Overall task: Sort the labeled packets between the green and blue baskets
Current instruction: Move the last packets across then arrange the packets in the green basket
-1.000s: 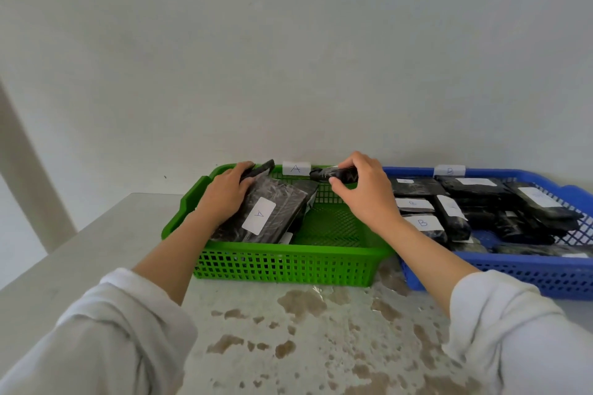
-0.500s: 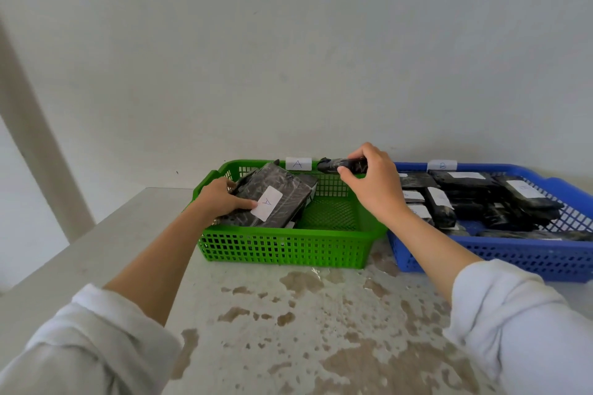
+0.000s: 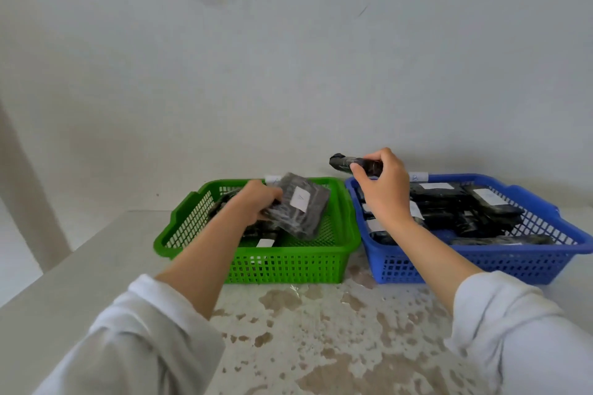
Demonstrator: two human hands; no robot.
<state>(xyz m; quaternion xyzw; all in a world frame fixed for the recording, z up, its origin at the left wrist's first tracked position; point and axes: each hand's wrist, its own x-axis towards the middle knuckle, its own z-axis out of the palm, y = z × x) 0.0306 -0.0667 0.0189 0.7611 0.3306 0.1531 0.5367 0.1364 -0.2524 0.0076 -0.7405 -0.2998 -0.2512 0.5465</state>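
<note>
The person's left hand [image 3: 256, 202] reaches into the green basket [image 3: 288, 266] and grips a flat black packet [image 3: 301, 207] by its left edge, fingers curled round it; the packet is tilted, its far end raised above the basket's rim, a white label facing up; the letter on it is too blurred to read; more black packets [image 3: 256, 232] lie beneath the hand at the left of the basket floor, one showing a white label; the right hand [image 3: 382, 192] pinches a rolled black packet [image 3: 345, 162] between thumb and fingers, held in the air over the far left corner of the blue basket [image 3: 529, 261]; the roll points left, toward the gap between the two baskets; the blue basket stands just right of the green one and holds a heap of labelled black packets [image 3: 481, 202]; a paper tag [image 3: 417, 176] marked B sits on its far rim; both baskets stand on a pale desk [image 3: 305, 346] blotched with brown stains; white sleeves [image 3: 128, 340] cover both forearms near the camera
</note>
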